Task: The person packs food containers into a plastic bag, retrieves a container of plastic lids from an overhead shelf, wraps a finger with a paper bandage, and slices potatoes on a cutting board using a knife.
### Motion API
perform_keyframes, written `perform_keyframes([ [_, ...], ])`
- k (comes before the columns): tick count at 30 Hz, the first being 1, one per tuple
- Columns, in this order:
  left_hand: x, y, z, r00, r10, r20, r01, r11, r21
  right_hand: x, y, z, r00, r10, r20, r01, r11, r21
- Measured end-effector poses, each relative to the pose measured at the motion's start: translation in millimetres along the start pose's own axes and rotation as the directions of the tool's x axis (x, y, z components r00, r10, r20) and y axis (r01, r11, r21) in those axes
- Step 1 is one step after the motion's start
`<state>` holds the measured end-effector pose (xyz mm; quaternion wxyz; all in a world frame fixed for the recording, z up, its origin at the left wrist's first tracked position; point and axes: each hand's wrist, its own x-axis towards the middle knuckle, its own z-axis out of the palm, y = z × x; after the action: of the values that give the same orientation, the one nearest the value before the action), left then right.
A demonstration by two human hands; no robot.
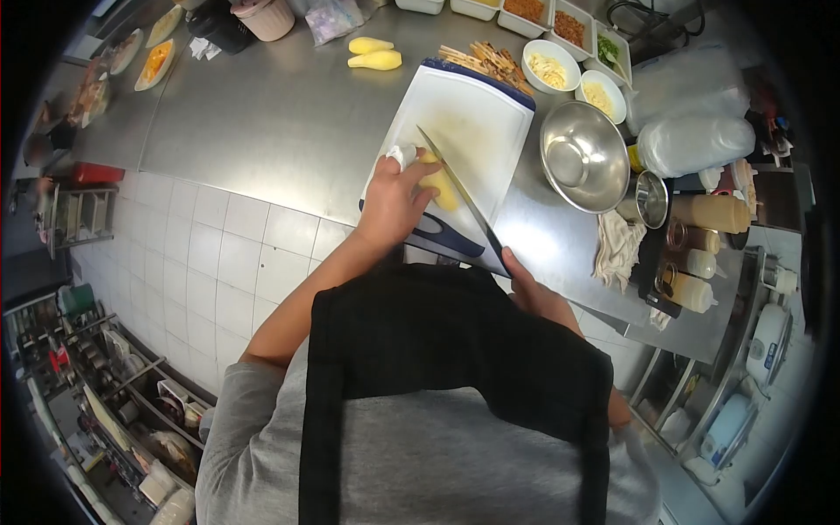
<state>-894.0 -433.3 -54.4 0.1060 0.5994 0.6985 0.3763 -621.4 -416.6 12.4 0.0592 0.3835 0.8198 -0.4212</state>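
Observation:
My left hand point(398, 194) is closed on a yellow squash point(445, 188) that lies on the white cutting board point(477, 114). Its fingers partly cover the squash, and a small white wrap or scrap point(402, 156) shows at the fingers. In my right hand point(535, 293) is the handle of a long kitchen knife point(461, 188). The blade slants up and left across the board, along the right side of the squash. Whether its edge touches the squash, I cannot tell. Two more yellow squash point(376, 59) lie on the steel counter beyond the board.
Wooden sticks point(486, 63) are heaped behind the board. To the right are a steel bowl point(584, 157), white bowls of chopped food point(549, 67), a cloth point(619, 248) and sauce bottles point(691, 289). A plate of orange food point(156, 65) stands far left.

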Motion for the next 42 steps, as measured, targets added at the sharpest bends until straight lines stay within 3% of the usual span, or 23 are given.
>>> perform_keyframes([
  [7, -0.2, 2.7, -2.6, 0.999, -0.032, 0.016, 0.033, 0.999, -0.024, 39.4, -1.6, 7.6, 0.991, -0.062, -0.122, 0.054, 0.996, -0.071],
  [13, -1.7, -0.3, -2.8, 0.998, -0.045, 0.033, 0.046, 0.998, -0.032, 68.2, 8.9, 21.3, 0.953, -0.228, -0.2, 0.203, 0.969, -0.137],
  [15, -0.9, -3.4, -3.4, 0.997, -0.049, 0.062, 0.051, 0.998, -0.033, 65.3, 5.0, 14.7, 0.973, -0.171, -0.153, 0.159, 0.983, -0.086],
  [21, 25.3, 5.1, -15.2, 0.94, 0.195, 0.279, -0.23, 0.968, 0.1, 35.6, 23.1, 8.6, 0.962, -0.018, -0.272, 0.032, 0.999, 0.045],
  [25, 65.4, 18.2, -13.5, 0.798, 0.134, 0.587, -0.299, 0.934, 0.193, 14.1, 23.2, 2.4, 0.932, 0.094, -0.349, -0.054, 0.991, 0.123],
  [27, 80.6, 25.4, -17.2, 0.735, 0.073, 0.674, -0.278, 0.939, 0.201, 7.1, 24.6, 1.8, 0.912, 0.026, -0.41, 0.026, 0.992, 0.121],
  [31, 87.1, 10.6, -30.2, 0.848, 0.231, 0.477, -0.326, 0.937, 0.127, -6.6, 22.8, 0.2, 0.905, 0.019, -0.426, 0.033, 0.993, 0.114],
  [34, 77.5, 17.0, -39.5, 0.865, 0.199, 0.46, -0.27, 0.958, 0.093, -9.7, 23.9, 3.2, 0.894, -0.028, -0.446, 0.076, 0.993, 0.091],
  [37, 62.5, 16.1, -22.6, 0.822, 0.339, 0.458, -0.409, 0.91, 0.062, -3.4, 27.9, 3.9, 0.89, -0.095, -0.445, 0.126, 0.991, 0.042],
  [42, 63.5, 3.5, -5.5, 0.787, 0.314, 0.531, -0.4, 0.915, 0.053, 17.3, 38.1, 7.8, 0.912, -0.133, -0.387, 0.134, 0.991, -0.023],
])
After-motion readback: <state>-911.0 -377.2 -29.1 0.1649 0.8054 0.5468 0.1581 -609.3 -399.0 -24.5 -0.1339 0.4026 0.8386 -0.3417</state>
